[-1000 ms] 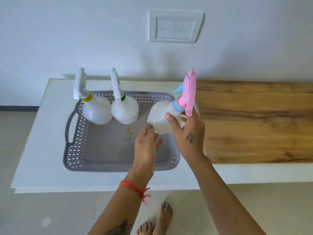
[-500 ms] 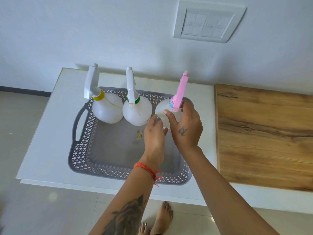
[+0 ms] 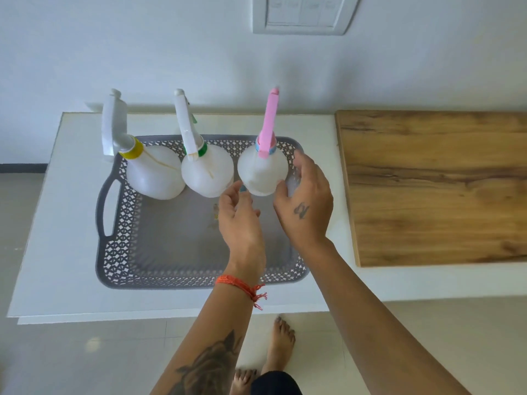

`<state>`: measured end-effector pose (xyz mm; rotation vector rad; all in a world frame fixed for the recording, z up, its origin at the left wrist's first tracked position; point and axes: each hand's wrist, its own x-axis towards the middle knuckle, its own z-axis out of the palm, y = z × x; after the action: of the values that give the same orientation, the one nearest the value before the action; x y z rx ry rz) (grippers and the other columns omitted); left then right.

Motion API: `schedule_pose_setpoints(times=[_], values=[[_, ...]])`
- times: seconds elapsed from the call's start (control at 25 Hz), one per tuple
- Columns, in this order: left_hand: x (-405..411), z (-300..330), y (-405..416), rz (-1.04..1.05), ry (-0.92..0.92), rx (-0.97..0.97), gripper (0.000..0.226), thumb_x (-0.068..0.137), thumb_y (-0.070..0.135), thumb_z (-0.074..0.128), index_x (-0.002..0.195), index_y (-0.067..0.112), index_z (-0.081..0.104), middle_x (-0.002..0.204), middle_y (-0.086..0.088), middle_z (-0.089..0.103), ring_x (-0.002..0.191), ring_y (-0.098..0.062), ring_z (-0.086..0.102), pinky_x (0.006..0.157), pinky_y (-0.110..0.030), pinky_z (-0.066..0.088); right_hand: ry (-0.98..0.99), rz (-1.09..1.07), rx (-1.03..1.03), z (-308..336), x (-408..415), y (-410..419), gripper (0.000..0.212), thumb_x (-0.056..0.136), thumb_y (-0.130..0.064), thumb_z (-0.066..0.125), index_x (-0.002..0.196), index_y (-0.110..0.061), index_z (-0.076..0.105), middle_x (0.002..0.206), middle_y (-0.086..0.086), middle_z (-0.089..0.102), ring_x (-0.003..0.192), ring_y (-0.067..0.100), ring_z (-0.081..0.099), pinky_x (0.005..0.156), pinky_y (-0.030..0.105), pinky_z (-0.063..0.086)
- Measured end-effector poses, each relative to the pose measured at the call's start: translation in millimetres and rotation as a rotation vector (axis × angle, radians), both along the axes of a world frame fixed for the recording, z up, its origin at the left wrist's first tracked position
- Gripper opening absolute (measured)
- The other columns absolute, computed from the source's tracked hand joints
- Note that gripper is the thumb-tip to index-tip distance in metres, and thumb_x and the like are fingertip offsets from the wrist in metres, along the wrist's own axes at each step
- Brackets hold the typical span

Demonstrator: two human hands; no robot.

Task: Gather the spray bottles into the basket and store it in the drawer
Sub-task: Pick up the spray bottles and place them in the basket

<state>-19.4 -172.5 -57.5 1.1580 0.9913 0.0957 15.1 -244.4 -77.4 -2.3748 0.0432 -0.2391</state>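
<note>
- Three spray bottles standing upright in a row along the far side of the grey basket (image 3: 114, 246), the lattice-walled kind with a cut-out handle on its left end.
- Rightmost one is the pink-trigger bottle (image 3: 262, 172), white body, blue collar, sitting in the basket's far right corner.
- Middle is the green-collar bottle (image 3: 206, 173), just beside the pink one, looks like they touch or nearly do.
- Leftmost is the yellow-collar bottle (image 3: 155, 175), up against the green one, its white trigger head leaning out over the basket's left wall.
- Right hand (image 3: 306, 203) is cupped loosely round the pink bottle's right side, fingers spread; thumb tip is on or right at the bottle's lower edge, can't tell if the rest actually touches.
- Left hand (image 3: 238, 220) hovers over the basket floor just below the pink and green bottles, fingers loosely curled and apart, holding nothing. Orange thread band (image 3: 242, 285) on that wrist.
- Some small yellowish scrap on the basket floor, mostly hidden by the left hand.
- Basket sits on a white counter (image 3: 57, 266); a wooden board (image 3: 439, 189) lies to the right, well apart from it.
- Switch plate (image 3: 302, 14) on the wall above.
</note>
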Motion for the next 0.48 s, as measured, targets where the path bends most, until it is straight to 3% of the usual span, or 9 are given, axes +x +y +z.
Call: schedule_pose_setpoints(times=[0.12, 0.28, 0.48], values=[[-24.4, 15.8, -15.0, -0.055, -0.042, 0.05, 0.02, 0.095, 0.026, 0.048, 0.114, 0.022, 0.055, 0.103, 0.01, 0.061, 0.106, -0.015, 0.06, 0.093, -0.035, 0.051, -0.004, -0.124, 0.121, 15.9, -29.6, -13.6, 0.047, 0.083, -0.022, 0.063, 0.126, -0.009, 0.052, 0.12, 0.008, 0.063, 0.106, 0.023, 0.059, 0.087, 0.031, 0.05], [-62.1, 35.3, -55.9, -0.25, -0.153, 0.103, 0.019, 0.094, 0.031, 0.049, 0.112, 0.03, 0.054, 0.098, 0.018, 0.063, 0.098, -0.009, 0.062, 0.09, -0.031, 0.051, 0.026, -0.388, 0.315, 35.3, -83.4, -42.5, 0.052, 0.086, -0.045, 0.051, 0.128, -0.015, 0.051, 0.126, 0.003, 0.06, 0.114, 0.018, 0.055, 0.092, 0.044, 0.05], [-124.8, 42.7, -144.6, -0.622, -0.203, 0.084, 0.027, 0.092, 0.037, 0.05, 0.117, 0.029, 0.057, 0.122, 0.011, 0.061, 0.113, -0.011, 0.059, 0.098, -0.038, 0.05, 0.08, -0.677, 0.475, 50.1, -167.4, -120.5, 0.066, 0.081, -0.063, 0.04, 0.134, -0.023, 0.043, 0.137, -0.002, 0.052, 0.124, 0.014, 0.047, 0.099, 0.043, 0.045]])
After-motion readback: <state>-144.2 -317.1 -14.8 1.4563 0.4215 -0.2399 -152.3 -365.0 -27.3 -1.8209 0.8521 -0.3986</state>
